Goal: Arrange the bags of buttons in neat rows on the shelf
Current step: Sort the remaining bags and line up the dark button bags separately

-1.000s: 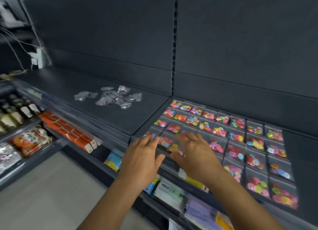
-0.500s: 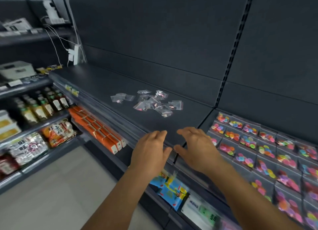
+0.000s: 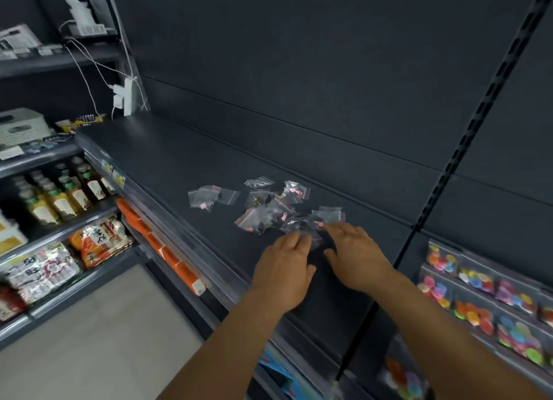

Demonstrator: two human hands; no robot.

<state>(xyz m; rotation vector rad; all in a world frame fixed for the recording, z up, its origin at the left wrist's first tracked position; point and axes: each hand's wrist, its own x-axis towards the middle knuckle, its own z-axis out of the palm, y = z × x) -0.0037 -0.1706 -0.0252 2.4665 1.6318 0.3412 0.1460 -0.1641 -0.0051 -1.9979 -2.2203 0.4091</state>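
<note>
A loose heap of small clear bags point(image 3: 269, 208) with dark and pink buttons lies on the dark shelf point(image 3: 167, 160); a few more bags point(image 3: 209, 196) sit just left of it. My left hand point(image 3: 284, 268) and my right hand point(image 3: 350, 253) reach over the shelf side by side, fingers extended, their tips at the near edge of the heap. Neither hand holds a bag. At the right, bags of colourful buttons point(image 3: 478, 304) lie in neat rows on the adjoining shelf section.
A white power strip point(image 3: 127, 96) with cables hangs at the shelf's far left end. Lower shelves at left hold bottles point(image 3: 59, 193), snack packets point(image 3: 98, 238) and orange boxes point(image 3: 161, 250). The floor point(image 3: 98, 340) lies below.
My view and both hands have shifted left, away from the rows of colourful button bags and forward to the loose heap of clear bags.
</note>
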